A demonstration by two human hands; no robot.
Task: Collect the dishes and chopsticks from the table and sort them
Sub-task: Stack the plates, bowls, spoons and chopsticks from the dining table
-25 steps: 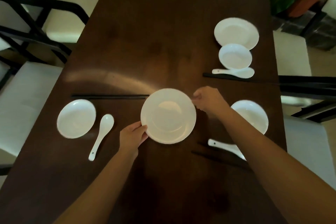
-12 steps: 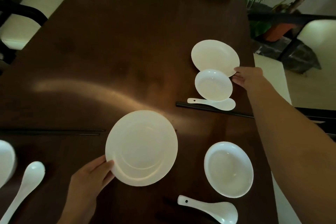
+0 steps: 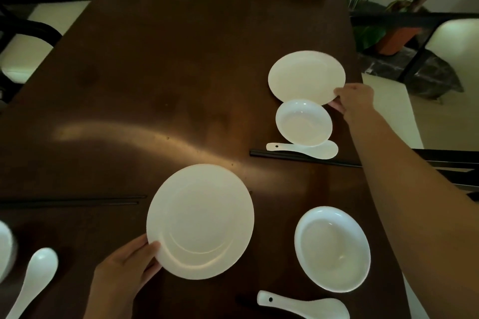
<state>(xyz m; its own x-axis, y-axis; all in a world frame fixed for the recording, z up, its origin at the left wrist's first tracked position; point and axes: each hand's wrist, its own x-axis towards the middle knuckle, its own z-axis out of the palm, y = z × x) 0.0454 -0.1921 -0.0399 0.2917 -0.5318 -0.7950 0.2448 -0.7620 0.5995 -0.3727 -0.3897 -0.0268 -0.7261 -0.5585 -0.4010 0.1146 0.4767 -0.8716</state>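
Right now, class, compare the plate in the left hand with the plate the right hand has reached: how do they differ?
The near plate is gripped at its lower-left rim by the left hand; the far plate is pinched at its right rim by the right hand.
The near plate has clear space round it; the far plate's near edge sits against a small bowl.
Both are round, white and empty.

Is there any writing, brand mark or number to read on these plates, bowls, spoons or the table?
None: no text shows anywhere in this view.
The near plate, the far plate, both bowls and the spoons are plain white.
The chopsticks and table carry no marks either.
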